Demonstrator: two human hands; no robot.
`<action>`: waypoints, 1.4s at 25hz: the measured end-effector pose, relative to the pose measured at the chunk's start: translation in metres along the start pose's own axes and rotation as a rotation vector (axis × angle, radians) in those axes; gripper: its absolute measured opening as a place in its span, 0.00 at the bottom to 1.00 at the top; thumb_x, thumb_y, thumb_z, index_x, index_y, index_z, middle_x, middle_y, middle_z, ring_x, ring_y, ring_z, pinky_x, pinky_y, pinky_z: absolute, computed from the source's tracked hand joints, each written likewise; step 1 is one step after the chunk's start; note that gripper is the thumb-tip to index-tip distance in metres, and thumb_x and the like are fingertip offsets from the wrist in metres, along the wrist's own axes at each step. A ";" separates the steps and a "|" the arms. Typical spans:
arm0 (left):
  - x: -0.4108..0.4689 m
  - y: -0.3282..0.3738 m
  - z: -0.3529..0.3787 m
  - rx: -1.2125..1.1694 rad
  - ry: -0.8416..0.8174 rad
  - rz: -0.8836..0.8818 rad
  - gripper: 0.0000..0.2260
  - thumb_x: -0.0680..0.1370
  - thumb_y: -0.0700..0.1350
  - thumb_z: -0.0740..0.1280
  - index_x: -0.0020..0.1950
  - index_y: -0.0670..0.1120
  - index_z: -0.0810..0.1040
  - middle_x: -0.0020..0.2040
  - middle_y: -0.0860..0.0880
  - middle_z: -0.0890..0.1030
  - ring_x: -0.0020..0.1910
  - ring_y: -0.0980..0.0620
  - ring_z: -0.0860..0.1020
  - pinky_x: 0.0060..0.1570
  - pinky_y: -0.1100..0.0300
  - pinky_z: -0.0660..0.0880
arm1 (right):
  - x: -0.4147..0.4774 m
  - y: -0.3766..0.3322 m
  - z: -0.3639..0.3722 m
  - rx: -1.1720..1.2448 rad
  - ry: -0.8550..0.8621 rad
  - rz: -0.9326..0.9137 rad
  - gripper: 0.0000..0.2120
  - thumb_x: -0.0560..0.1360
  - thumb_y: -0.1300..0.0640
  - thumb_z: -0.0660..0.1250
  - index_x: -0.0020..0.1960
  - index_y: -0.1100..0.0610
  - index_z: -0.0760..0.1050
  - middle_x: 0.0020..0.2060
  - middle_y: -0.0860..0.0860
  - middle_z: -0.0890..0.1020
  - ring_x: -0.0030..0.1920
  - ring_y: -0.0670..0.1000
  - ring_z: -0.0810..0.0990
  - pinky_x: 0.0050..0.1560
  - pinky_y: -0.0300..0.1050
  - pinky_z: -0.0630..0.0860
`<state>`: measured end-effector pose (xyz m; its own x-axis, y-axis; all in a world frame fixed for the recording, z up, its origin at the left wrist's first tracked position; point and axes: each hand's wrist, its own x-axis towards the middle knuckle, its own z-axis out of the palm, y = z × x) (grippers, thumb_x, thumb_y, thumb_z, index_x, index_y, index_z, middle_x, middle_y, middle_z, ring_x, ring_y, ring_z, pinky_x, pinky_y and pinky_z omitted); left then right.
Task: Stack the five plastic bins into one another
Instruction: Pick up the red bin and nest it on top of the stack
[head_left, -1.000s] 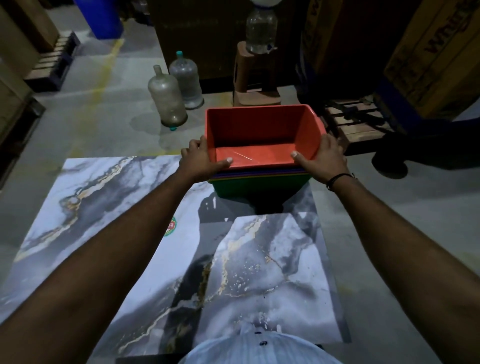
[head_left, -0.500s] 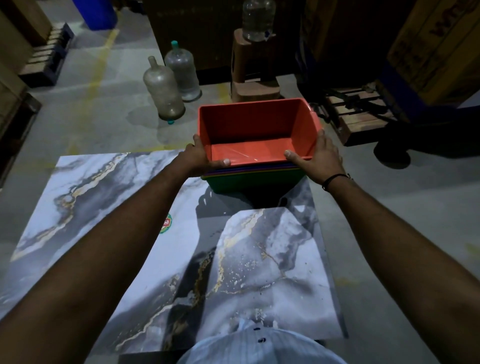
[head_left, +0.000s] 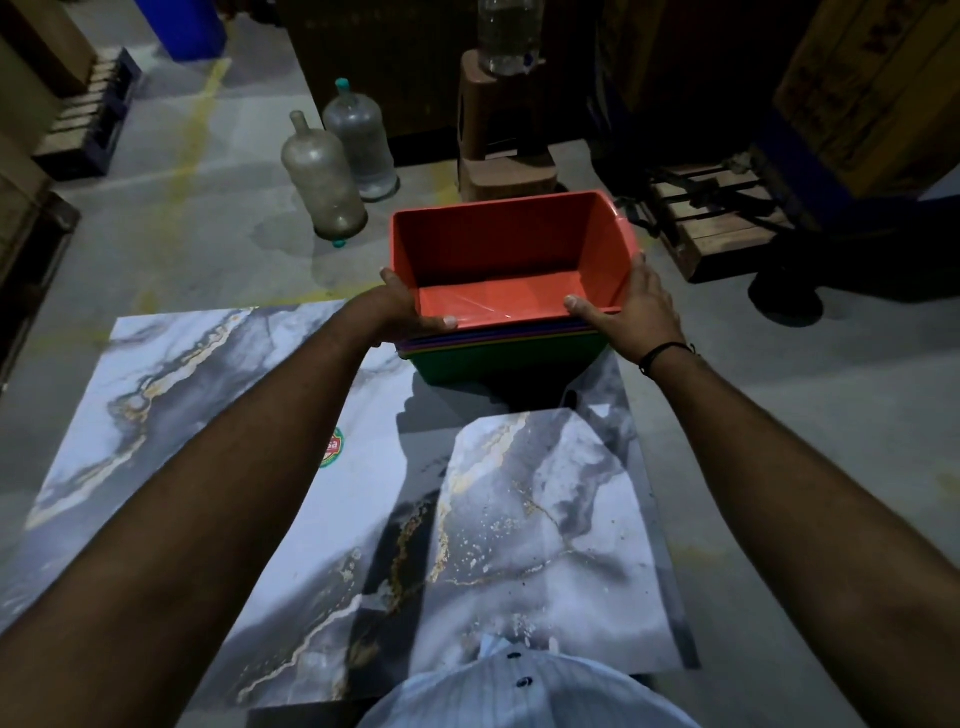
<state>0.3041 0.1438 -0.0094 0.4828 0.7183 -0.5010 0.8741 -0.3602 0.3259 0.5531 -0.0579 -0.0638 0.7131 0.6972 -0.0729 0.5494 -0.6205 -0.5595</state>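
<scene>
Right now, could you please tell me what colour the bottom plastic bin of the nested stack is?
Green: the bottom bin sits beneath the orange-red top bin, seen in the head view.

I see the orange bin (head_left: 511, 265) sitting upright and open on top, nested into the stack of bins (head_left: 506, 351). Below its rim, thin purple and yellow edges peek out, then the green bin (head_left: 509, 366) at bottom, at the far edge of the marble-patterned table (head_left: 208, 395).

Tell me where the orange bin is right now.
In the head view, the orange bin sits nested atop the stacked bins at the marble table's far right edge, between left hand and right hand.
</scene>
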 end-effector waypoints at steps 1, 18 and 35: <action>-0.003 0.001 0.001 -0.004 0.009 0.001 0.60 0.73 0.64 0.72 0.79 0.38 0.30 0.75 0.31 0.68 0.64 0.34 0.76 0.47 0.47 0.79 | -0.001 0.000 0.000 0.015 -0.001 0.004 0.59 0.64 0.22 0.65 0.81 0.52 0.43 0.79 0.58 0.57 0.76 0.64 0.61 0.73 0.64 0.63; -0.043 -0.029 0.080 0.404 0.533 0.233 0.42 0.77 0.64 0.67 0.82 0.42 0.56 0.83 0.37 0.48 0.81 0.33 0.52 0.77 0.43 0.59 | -0.061 -0.018 0.049 -0.474 0.216 -0.296 0.32 0.77 0.43 0.62 0.76 0.55 0.63 0.75 0.60 0.66 0.76 0.68 0.58 0.71 0.72 0.56; -0.026 -0.014 0.056 0.263 0.433 0.211 0.54 0.72 0.79 0.45 0.82 0.37 0.46 0.82 0.35 0.42 0.82 0.38 0.41 0.80 0.42 0.45 | -0.018 -0.021 -0.004 -0.302 0.160 -0.164 0.40 0.78 0.31 0.50 0.80 0.58 0.56 0.80 0.58 0.59 0.80 0.58 0.54 0.76 0.63 0.50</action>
<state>0.2818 0.0968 -0.0455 0.6310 0.7740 -0.0522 0.7717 -0.6194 0.1443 0.5305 -0.0589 -0.0470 0.6506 0.7464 0.1403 0.7488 -0.5995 -0.2827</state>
